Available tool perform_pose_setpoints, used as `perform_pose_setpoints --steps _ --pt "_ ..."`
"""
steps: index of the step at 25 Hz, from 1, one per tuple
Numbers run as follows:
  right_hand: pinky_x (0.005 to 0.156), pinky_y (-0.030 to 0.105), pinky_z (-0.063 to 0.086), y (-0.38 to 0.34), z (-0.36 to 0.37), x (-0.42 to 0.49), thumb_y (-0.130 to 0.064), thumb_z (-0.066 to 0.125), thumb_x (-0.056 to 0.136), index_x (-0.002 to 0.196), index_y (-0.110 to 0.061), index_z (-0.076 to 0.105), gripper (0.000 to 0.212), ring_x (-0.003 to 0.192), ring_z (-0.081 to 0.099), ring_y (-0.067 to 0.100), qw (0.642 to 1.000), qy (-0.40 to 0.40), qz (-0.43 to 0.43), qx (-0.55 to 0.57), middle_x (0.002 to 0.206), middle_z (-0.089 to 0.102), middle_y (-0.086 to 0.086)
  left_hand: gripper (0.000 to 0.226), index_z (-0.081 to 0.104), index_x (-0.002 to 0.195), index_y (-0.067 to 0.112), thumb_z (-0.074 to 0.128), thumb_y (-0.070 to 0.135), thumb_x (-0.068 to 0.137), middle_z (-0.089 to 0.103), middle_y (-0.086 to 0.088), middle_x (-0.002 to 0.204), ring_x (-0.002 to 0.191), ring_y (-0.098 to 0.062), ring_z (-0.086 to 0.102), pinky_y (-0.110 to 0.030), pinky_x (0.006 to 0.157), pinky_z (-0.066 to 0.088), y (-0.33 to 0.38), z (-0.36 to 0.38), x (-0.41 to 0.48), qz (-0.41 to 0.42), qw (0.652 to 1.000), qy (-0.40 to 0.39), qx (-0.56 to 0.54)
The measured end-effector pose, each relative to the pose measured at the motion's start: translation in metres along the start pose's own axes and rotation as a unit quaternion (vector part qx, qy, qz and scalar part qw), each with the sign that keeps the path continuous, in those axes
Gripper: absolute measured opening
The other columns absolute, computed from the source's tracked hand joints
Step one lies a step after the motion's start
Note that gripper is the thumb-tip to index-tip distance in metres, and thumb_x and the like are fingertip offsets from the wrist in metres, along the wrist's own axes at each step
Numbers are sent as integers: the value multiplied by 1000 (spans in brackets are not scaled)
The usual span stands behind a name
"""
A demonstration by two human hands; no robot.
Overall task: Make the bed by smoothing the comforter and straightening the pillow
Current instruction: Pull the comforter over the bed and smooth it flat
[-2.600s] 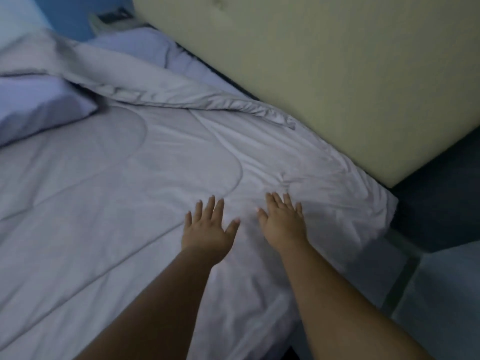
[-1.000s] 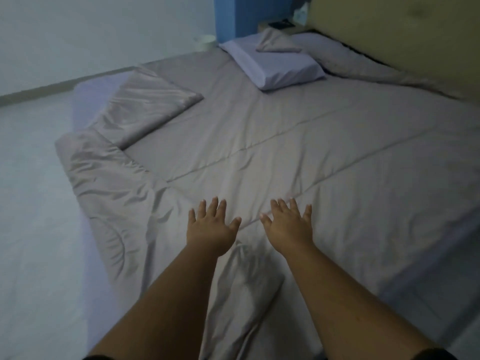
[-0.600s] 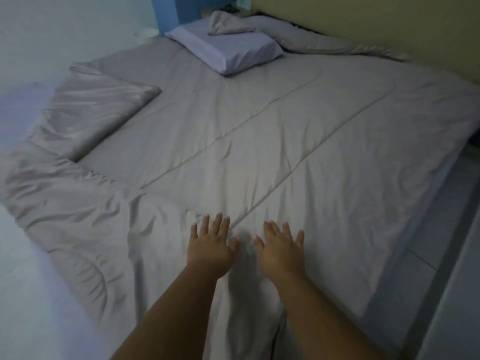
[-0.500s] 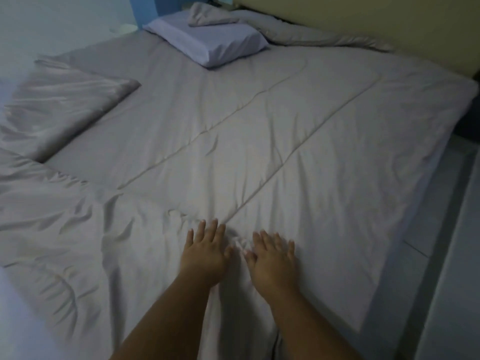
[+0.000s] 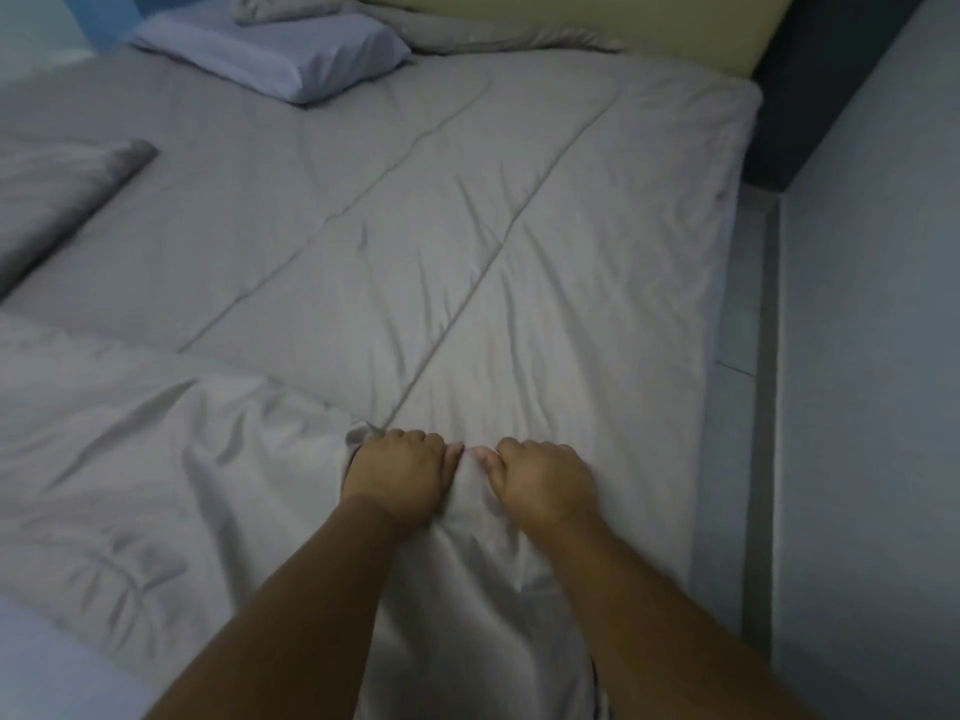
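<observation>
- Writing: none readable anywhere on the bedding.
- Left hand at lower centre, fingers curled into the comforter, gripping a fold.
- Right hand just beside, also curled and gripping the same raised fold; thumbs nearly touching.
- Comforter grey, soft, quilted with long stitched lines, wrinkled at lower left, one corner folded back at left edge.
- Pillow pale lilac, rectangular, upper left.
- Headboard beige, along top edge.
</observation>
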State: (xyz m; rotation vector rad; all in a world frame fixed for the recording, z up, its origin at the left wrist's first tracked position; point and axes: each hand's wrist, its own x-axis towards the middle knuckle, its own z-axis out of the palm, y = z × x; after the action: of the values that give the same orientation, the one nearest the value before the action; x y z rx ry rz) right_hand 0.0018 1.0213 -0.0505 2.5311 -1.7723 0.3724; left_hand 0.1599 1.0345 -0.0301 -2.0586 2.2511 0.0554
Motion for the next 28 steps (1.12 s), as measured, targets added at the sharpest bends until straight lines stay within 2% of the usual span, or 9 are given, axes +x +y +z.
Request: perform_pose_setpoints --steps 6,10,14,17,19,21,24,26,28 --pt "42 28 42 -106 -80 -122 -46 35 89 54 -14 62 54 41 57 30 998 -4 57 14 48 61 8 54 62 107 14 18 44 100 67 -10 111 101 -30 62 -38 89 47 -35 -55 -155 112 993 -20 20" --pt "85 36 44 -155 -129 -187 -51 22 99 111 -10 64 59 101 61 31 962 -233 117 84 112 66 13 58 61 117 11 21 49 99 59 -15 128 118 -29 54 -36 98 40 -51 -72 -225 99 969 -226 -20" --pt "91 34 42 -163 -141 -236 -63 33 92 121 -8 60 68 112 56 29 879 -404 173 185 126 59 13 64 56 127 8 34 59 93 52 -16 136 127 -28 48 -30 98 38 -40 -62 -258 22 896 -436 -82" --pt "95 32 39 -147 -114 -260 -58 44 91 122 -12 59 58 120 51 26 920 -292 177 190 129 57 10 60 49 133 11 37 54 94 49 -14 139 127 -28 47 -30 98 39 -32 -24 -270 90 927 -357 -68" --pt "115 35 19 -130 -80 -277 -56 44 91 145 -14 32 70 141 24 23 949 -260 138 114 154 29 5 76 19 150 15 35 60 91 18 -8 158 143 -25 21 -36 114 23 -25 14 -282 134 954 -262 -58" --pt "119 42 5 -118 -41 -295 -59 39 90 151 -17 16 77 147 6 19 960 -253 110 35 160 11 -2 90 1 152 19 21 72 82 -6 -1 160 148 -25 2 -40 118 9 -16 51 -293 148 965 -215 -15" --pt "106 43 35 -111 -10 -317 -45 31 85 131 -20 56 58 131 45 17 974 -213 79 20 137 55 -2 82 34 145 9 13 54 80 27 -10 153 138 -37 33 -47 109 32 0 93 -301 147 980 -137 -5" --pt "98 43 45 -104 -9 -325 -37 33 83 120 -19 66 53 118 59 18 973 -222 55 34 124 65 -3 61 61 123 1 28 36 85 58 -16 130 114 -38 60 -50 88 49 9 107 -301 158 982 -93 -48" --pt "95 43 47 -91 -19 -334 -36 34 84 118 -18 67 51 114 62 19 975 -210 61 35 123 66 -2 59 61 122 -1 27 32 86 57 -17 130 114 -40 60 -55 90 46 27 106 -306 171 973 -107 -116"
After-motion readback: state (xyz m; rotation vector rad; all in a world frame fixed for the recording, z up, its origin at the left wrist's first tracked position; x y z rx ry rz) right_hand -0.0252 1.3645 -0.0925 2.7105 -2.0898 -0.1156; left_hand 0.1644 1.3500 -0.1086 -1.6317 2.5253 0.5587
